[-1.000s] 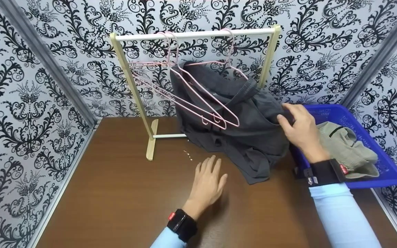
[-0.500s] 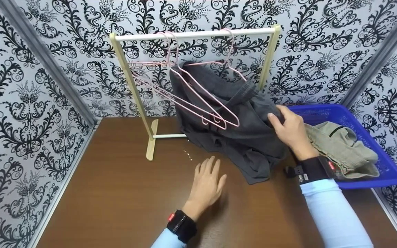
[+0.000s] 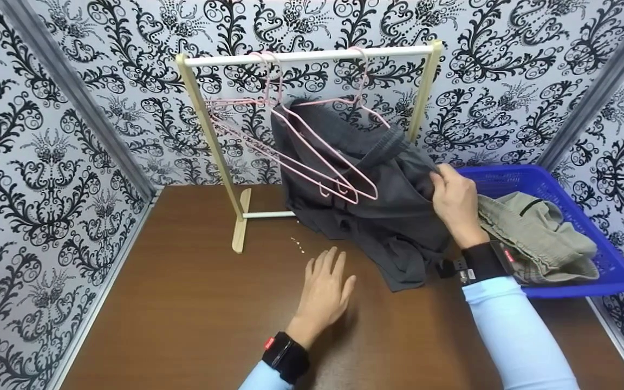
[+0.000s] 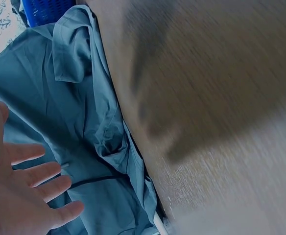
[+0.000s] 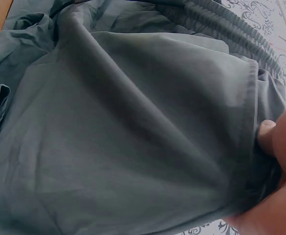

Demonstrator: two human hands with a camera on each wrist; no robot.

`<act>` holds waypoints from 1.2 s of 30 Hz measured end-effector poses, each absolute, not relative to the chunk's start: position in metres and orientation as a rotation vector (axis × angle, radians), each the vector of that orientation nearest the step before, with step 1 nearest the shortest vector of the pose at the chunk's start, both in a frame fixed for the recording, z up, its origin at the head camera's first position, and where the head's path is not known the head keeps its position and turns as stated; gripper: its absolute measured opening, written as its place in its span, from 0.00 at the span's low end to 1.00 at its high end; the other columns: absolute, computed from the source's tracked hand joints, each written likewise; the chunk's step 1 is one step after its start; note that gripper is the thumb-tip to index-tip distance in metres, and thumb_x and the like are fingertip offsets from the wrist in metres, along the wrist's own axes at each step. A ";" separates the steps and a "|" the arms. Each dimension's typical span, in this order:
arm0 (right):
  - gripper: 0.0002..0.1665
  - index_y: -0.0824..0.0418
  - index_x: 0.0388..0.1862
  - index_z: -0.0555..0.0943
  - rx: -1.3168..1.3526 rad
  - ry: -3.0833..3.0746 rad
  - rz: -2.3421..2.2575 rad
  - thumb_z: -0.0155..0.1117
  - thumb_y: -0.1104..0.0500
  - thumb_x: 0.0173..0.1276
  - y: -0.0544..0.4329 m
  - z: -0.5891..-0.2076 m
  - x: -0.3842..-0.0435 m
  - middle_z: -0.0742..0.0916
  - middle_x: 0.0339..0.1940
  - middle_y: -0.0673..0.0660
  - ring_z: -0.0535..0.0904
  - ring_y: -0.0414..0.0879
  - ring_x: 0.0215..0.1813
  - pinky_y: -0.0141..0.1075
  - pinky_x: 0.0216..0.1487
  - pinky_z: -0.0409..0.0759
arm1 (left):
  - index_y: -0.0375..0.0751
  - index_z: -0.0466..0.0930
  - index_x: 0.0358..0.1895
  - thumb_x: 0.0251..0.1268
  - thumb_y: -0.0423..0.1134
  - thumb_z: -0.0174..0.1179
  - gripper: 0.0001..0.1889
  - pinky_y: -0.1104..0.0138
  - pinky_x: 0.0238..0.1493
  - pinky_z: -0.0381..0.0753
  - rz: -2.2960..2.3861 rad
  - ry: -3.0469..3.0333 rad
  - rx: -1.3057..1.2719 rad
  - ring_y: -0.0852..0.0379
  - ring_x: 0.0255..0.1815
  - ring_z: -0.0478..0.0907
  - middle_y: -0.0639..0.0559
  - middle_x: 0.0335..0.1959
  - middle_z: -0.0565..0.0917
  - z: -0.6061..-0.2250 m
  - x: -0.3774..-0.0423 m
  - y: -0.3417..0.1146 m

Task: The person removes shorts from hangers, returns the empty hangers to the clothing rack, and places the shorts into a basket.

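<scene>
- Step in hand looks like seating or straightening the dark gray garment [image 3: 407, 216] on the rear pink hanger [image 3: 325, 101]; a judgement.
- Garment: at the rack, waistband up around the hanger's arms, lower part slumped toward the table [image 3: 193, 314]. How fully the hanger sits inside: can't tell.
- Right hand [image 3: 455, 200]: thumb and fingers pinch the garment's outer side edge, close to a stitched seam [image 5: 250, 98].
- Left hand [image 3: 323, 295]: holds nothing; fingers straight and spread, in front of the garment.
- Next move probably calls for easing that side out so the hanger's arm carries the waistband level, without dragging the rack; left hand free to steady.
- Two front pink hangers [image 3: 376, 195] overlap the garment in the head view; could snag.
- Fabric: soft, matte, thin-looking, broad folds, bunched at the bottom; waistband [image 5: 226, 29] gathered and ribbed, likely elastic.
- Hangers: slim, shiny, triangular, small hooks on the lower bars.
- Rack: pale wood-look posts [image 3: 207, 124], smooth round white rod [image 3: 312, 56].
- Blue basket [image 3: 577, 291]: perforated walls, plastic-looking, right side; crumpled khaki garment [image 3: 553, 235] inside.
- Table: brown, wood-grain, slight sheen.
</scene>
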State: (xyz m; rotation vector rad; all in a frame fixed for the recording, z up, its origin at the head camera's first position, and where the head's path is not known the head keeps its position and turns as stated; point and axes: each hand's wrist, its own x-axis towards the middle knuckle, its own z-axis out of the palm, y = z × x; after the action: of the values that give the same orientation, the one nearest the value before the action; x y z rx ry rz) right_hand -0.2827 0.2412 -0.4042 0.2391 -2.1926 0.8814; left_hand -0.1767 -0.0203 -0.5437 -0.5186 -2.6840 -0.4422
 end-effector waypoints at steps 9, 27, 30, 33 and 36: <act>0.09 0.69 0.31 0.76 0.190 -2.109 0.863 0.65 0.65 0.69 0.242 -0.407 -0.283 0.81 0.27 0.72 0.77 0.77 0.32 0.64 0.35 0.70 | 0.36 0.73 0.72 0.80 0.52 0.50 0.28 0.44 0.73 0.66 -0.433 -2.673 -0.511 0.42 0.73 0.69 0.39 0.73 0.72 -0.542 -0.175 -0.020; 0.13 0.70 0.31 0.78 0.129 -2.015 0.892 0.66 0.61 0.70 0.254 -0.397 -0.274 0.83 0.28 0.73 0.78 0.75 0.33 0.63 0.37 0.72 | 0.36 0.73 0.71 0.79 0.50 0.52 0.27 0.44 0.72 0.67 -0.422 -2.664 -0.511 0.42 0.72 0.70 0.39 0.72 0.73 -0.542 -0.174 -0.021; 0.11 0.70 0.33 0.80 0.128 -2.008 0.913 0.65 0.61 0.71 0.257 -0.397 -0.271 0.85 0.31 0.72 0.79 0.75 0.35 0.62 0.39 0.73 | 0.36 0.73 0.71 0.79 0.50 0.51 0.27 0.43 0.72 0.66 -0.421 -2.665 -0.514 0.42 0.73 0.69 0.39 0.72 0.72 -0.542 -0.173 -0.022; 0.11 0.71 0.33 0.80 0.129 -1.986 0.918 0.65 0.62 0.71 0.261 -0.398 -0.268 0.85 0.30 0.71 0.79 0.74 0.33 0.61 0.38 0.72 | 0.37 0.73 0.71 0.80 0.51 0.51 0.27 0.44 0.72 0.66 -0.417 -2.666 -0.511 0.42 0.73 0.69 0.40 0.73 0.72 -0.542 -0.173 -0.021; 0.11 0.71 0.32 0.80 0.131 -1.962 0.911 0.66 0.63 0.69 0.263 -0.401 -0.266 0.84 0.29 0.71 0.77 0.73 0.31 0.60 0.35 0.70 | 0.37 0.73 0.71 0.79 0.51 0.51 0.27 0.44 0.72 0.66 -0.413 -2.663 -0.508 0.42 0.73 0.69 0.39 0.72 0.72 -0.542 -0.173 -0.021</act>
State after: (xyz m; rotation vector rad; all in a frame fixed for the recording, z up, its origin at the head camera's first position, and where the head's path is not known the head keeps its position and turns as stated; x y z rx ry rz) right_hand -0.2661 0.2630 -0.4011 0.1312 -1.9623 0.9114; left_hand -0.1728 -0.0214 -0.5417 -0.5077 -2.6633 -0.4128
